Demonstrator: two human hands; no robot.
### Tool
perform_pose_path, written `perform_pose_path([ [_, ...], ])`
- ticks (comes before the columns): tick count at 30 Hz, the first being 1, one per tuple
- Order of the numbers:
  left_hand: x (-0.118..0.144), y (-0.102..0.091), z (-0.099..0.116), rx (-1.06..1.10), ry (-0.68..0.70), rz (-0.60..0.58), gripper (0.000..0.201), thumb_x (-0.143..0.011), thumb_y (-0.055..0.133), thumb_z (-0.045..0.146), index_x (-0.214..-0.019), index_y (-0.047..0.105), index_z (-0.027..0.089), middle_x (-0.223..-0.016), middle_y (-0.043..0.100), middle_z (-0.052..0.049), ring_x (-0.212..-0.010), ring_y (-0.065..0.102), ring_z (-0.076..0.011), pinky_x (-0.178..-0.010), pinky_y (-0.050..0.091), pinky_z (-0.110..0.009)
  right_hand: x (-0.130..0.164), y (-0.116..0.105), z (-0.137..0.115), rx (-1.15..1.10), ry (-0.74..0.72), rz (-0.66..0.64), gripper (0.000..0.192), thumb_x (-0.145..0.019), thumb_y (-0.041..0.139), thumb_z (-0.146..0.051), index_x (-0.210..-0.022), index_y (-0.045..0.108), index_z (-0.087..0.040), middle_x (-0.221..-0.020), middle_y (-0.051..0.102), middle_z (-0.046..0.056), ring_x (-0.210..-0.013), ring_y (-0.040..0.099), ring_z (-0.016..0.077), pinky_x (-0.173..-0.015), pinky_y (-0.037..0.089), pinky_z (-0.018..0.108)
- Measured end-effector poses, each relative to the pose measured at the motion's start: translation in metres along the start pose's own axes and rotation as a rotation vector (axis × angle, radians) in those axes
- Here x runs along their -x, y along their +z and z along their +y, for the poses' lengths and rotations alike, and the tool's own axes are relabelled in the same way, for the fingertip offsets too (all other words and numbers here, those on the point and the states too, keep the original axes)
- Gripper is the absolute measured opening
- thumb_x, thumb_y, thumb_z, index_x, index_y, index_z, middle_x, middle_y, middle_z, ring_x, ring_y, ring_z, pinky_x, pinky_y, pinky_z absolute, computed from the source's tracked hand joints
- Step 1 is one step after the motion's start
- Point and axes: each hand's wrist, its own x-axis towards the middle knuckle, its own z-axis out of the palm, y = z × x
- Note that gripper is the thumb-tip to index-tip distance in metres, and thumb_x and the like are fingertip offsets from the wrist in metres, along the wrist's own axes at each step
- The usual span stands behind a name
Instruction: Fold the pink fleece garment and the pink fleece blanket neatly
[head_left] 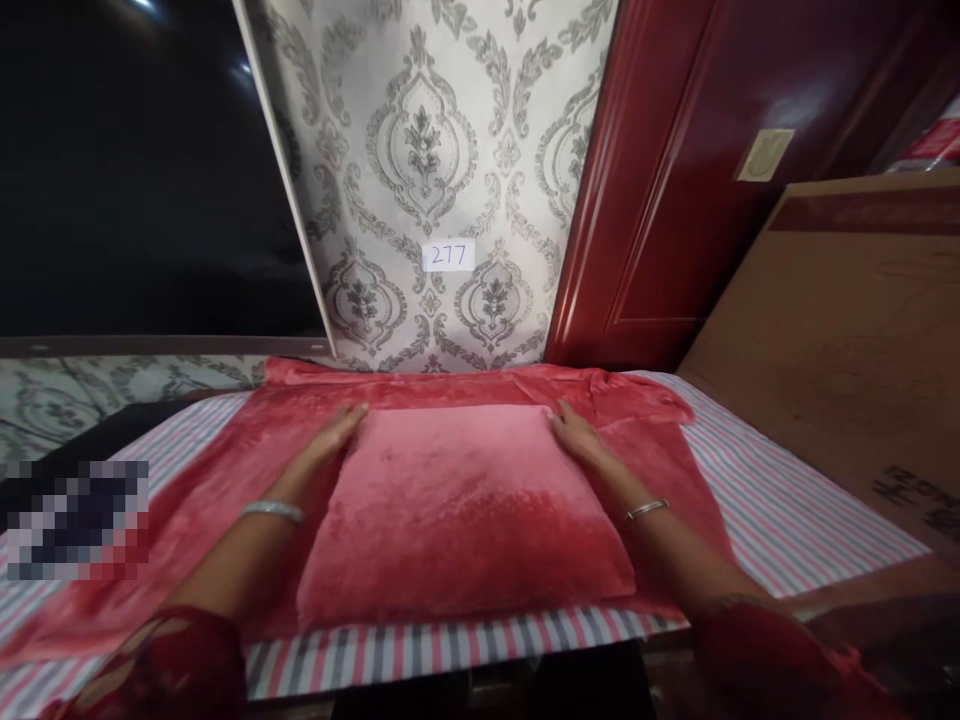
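A pink-red plush cushion (465,510) lies flat on a spread red plush blanket (225,470). At the cushion's far left corner is my left hand (345,427), its fingers stretched forward along the edge. My right hand (576,432) touches the far right corner with its fingers extended and slightly apart. Neither hand appears wrapped round the cushion, though the undersides of the fingers are hidden. Rumpled folds of the blanket lie beyond the right hand.
A striped cloth (787,500) covers the table under the blanket. A large cardboard box (840,370) stands at right, beside a dark red wooden panel (637,200). At left is a black screen (150,180). A paper label (448,255) reading 277 is on the patterned wall.
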Motion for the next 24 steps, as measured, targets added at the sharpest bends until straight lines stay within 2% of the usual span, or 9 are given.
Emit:
perform_pose_path([
  [3, 0.010, 0.013, 0.017, -0.153, 0.137, -0.024, 0.066, -0.079, 0.066, 0.053, -0.133, 0.060, 0.015, -0.150, 0.049, -0.018, -0.147, 0.032, -0.0351, -0.117, 0.030, -0.045, 0.010, 0.004, -0.029, 0.207, -0.104, -0.060, 0.063, -0.095, 0.050, -0.044, -0.152, 0.039, -0.022, -0.157, 0.038, 0.014, -0.146, 0.030, 0.0343, -0.117, 0.024, 0.055],
  [6, 0.027, 0.038, 0.023, -0.504, 0.260, -0.134, 0.074, -0.086, 0.056, 0.058, -0.148, 0.046, 0.019, -0.160, 0.033, -0.017, -0.150, 0.021, -0.0403, -0.119, 0.016, -0.058, 0.025, 0.019, -0.049, 0.463, -0.150, -0.161, 0.063, -0.098, 0.042, -0.055, -0.154, 0.036, -0.027, -0.161, 0.031, 0.012, -0.148, 0.023, 0.0372, -0.116, 0.021, 0.061],
  [8, 0.036, 0.052, 0.020, -0.670, 0.270, -0.163, 0.075, -0.089, 0.047, 0.063, -0.152, 0.040, 0.022, -0.162, 0.030, -0.018, -0.149, 0.020, -0.0432, -0.116, 0.016, -0.065, 0.035, 0.030, -0.049, 0.517, -0.133, -0.185, 0.063, -0.099, 0.037, -0.058, -0.154, 0.036, -0.028, -0.162, 0.029, 0.012, -0.149, 0.020, 0.0378, -0.115, 0.020, 0.062],
  [11, 0.042, 0.061, 0.011, -0.747, 0.259, -0.165, 0.073, -0.094, 0.035, 0.064, -0.155, 0.034, 0.024, -0.163, 0.027, -0.017, -0.150, 0.020, -0.0411, -0.114, 0.020, -0.067, 0.045, 0.038, -0.037, 0.522, -0.149, -0.162, 0.063, -0.100, 0.033, -0.058, -0.155, 0.034, -0.027, -0.163, 0.025, 0.012, -0.150, 0.017, 0.0369, -0.116, 0.021, 0.058],
  [16, 0.044, 0.060, 0.005, -0.776, 0.294, -0.200, 0.071, -0.097, 0.030, 0.059, -0.156, 0.031, 0.019, -0.163, 0.026, -0.018, -0.150, 0.019, -0.0390, -0.114, 0.024, -0.062, 0.048, 0.039, -0.023, 0.525, -0.185, -0.113, 0.060, -0.101, 0.032, -0.056, -0.154, 0.036, -0.026, -0.162, 0.028, 0.011, -0.150, 0.019, 0.0348, -0.116, 0.024, 0.054],
  [24, 0.045, 0.060, 0.003, -0.800, 0.309, -0.205, 0.070, -0.098, 0.030, 0.056, -0.157, 0.029, 0.018, -0.163, 0.026, -0.019, -0.151, 0.019, -0.0389, -0.114, 0.026, -0.061, 0.047, 0.038, -0.026, 0.512, -0.164, -0.152, 0.061, -0.102, 0.032, -0.054, -0.156, 0.033, -0.026, -0.163, 0.025, 0.012, -0.150, 0.017, 0.0356, -0.116, 0.025, 0.056],
])
